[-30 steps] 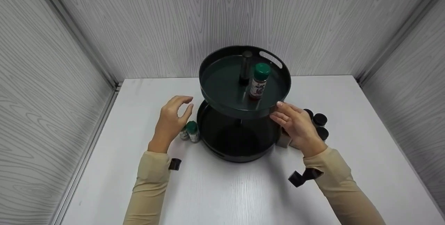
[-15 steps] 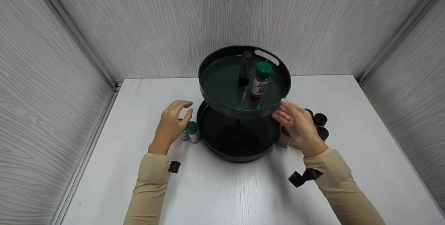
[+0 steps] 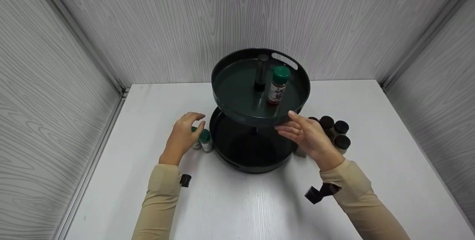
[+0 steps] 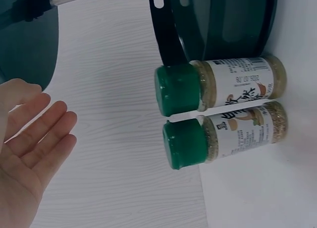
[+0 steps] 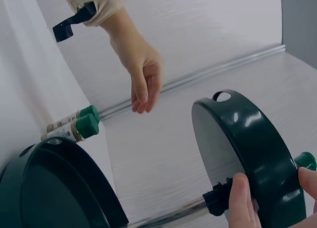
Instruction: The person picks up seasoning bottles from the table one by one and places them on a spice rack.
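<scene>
A two-tier dark green turntable stands on the table. Its upper tray [image 3: 235, 86] carries a spice bottle [image 3: 278, 86] with a green cap, upright beside the centre post. My right hand [image 3: 310, 136] holds that tray's front right rim, thumb at the edge and fingers underneath. In the right wrist view, fingertips [image 5: 240, 200] lie against the tray's underside. My left hand [image 3: 182, 134] hovers left of the turntable, loosely bent and holding nothing. Below it two green-capped spice bottles, one nearer [image 4: 237, 86] the lower tray [image 3: 256, 154] and one farther [image 4: 228, 139], stand side by side.
Several black-capped jars [image 3: 334, 134] stand right of the turntable, some partly hidden behind my right hand. Grey wood-grain panels [image 3: 178, 28] enclose the white table [image 3: 237, 203] at the back and both sides.
The upper tray has turned slightly, its handle slot shifting left and the bottle a little right. My right hand has since slid left along the rim. My left hand has sunk slightly.
</scene>
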Demonstrator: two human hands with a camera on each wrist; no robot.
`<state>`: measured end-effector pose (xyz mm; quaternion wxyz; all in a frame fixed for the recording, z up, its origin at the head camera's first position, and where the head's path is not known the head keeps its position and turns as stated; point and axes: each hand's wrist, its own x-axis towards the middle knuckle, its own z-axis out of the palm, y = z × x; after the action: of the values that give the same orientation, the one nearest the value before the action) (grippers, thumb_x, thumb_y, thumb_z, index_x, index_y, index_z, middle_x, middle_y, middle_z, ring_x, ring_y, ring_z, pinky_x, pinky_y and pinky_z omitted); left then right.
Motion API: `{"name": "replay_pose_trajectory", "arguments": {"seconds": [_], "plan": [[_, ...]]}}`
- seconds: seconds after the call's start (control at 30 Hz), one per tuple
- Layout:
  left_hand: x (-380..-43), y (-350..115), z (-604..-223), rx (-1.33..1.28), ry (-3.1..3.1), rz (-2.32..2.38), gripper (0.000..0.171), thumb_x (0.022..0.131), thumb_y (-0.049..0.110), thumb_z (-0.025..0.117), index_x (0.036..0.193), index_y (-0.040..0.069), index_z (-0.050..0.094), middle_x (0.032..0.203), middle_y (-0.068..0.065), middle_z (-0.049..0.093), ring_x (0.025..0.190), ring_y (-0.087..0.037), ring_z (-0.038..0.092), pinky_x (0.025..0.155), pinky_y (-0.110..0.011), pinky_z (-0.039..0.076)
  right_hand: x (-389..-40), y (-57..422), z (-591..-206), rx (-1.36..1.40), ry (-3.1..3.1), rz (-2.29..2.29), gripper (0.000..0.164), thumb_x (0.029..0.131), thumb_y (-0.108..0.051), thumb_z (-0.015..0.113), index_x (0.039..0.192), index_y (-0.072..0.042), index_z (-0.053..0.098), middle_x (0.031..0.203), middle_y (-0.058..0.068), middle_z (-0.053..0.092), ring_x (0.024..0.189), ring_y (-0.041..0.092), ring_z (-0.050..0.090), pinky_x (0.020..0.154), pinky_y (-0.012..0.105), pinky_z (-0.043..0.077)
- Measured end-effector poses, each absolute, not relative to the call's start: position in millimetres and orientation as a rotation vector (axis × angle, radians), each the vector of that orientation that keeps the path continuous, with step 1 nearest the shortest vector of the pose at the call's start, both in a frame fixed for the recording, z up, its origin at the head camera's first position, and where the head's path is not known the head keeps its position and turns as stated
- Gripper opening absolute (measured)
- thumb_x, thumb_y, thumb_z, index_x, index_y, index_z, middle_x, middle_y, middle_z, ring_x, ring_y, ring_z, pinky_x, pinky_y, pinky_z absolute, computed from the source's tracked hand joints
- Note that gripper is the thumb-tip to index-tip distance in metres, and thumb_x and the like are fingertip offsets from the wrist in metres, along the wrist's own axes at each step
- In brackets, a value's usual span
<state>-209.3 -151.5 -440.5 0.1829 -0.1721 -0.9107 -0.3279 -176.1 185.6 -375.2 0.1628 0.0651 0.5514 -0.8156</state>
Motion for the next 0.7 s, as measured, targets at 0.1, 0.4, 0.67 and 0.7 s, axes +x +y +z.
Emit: {"name": "replay_pose_trajectory", "arguments": {"seconds": [0.1, 0.4, 0.67, 0.7], "plan": [[-210, -153, -443, -0.475, -2.585, -0.935, 0.019, 0.092, 0.009, 0.063, 0.109, 0.001, 0.067, 0.108, -0.015, 0.070, 0.104, -0.029, 0.066, 0.093, -0.040, 0.056, -176, 184, -376, 0.186, 1.571, -2.315, 0.068, 0.099, -0.022, 0.054, 0.146, 0.010, 0.017, 0.096, 0.006, 0.070, 0.093, 0.018, 0.072, 0.090, 0.027, 0.059], [-213, -157, -451, -0.457, -2.626, -0.894, 0.020, 0.091, 0.008, 0.064, 0.108, -0.001, 0.067, 0.108, -0.015, 0.070, 0.103, -0.029, 0.067, 0.092, -0.039, 0.057, -178, 188, -374, 0.210, 1.554, -2.355, 0.060, 0.098, -0.020, 0.055, 0.140, 0.008, 0.025, 0.090, 0.004, 0.072, 0.088, 0.017, 0.073, 0.088, 0.027, 0.059], [-215, -155, -456, -0.455, -2.729, -0.887, 0.022, 0.091, 0.008, 0.063, 0.110, -0.002, 0.066, 0.112, -0.017, 0.067, 0.107, -0.031, 0.065, 0.093, -0.040, 0.056, -180, 193, -373, 0.298, 1.534, -2.428, 0.041, 0.098, -0.028, 0.054, 0.127, -0.002, 0.040, 0.091, 0.000, 0.072, 0.088, 0.012, 0.071, 0.087, 0.023, 0.059], [-215, -154, -457, -0.446, -2.758, -0.886, 0.022, 0.092, 0.008, 0.063, 0.111, -0.002, 0.066, 0.113, -0.017, 0.067, 0.109, -0.031, 0.065, 0.095, -0.040, 0.055, -180, 193, -373, 0.306, 1.531, -2.443, 0.037, 0.099, -0.029, 0.053, 0.124, -0.004, 0.043, 0.091, -0.001, 0.072, 0.087, 0.012, 0.071, 0.087, 0.023, 0.059]]}}
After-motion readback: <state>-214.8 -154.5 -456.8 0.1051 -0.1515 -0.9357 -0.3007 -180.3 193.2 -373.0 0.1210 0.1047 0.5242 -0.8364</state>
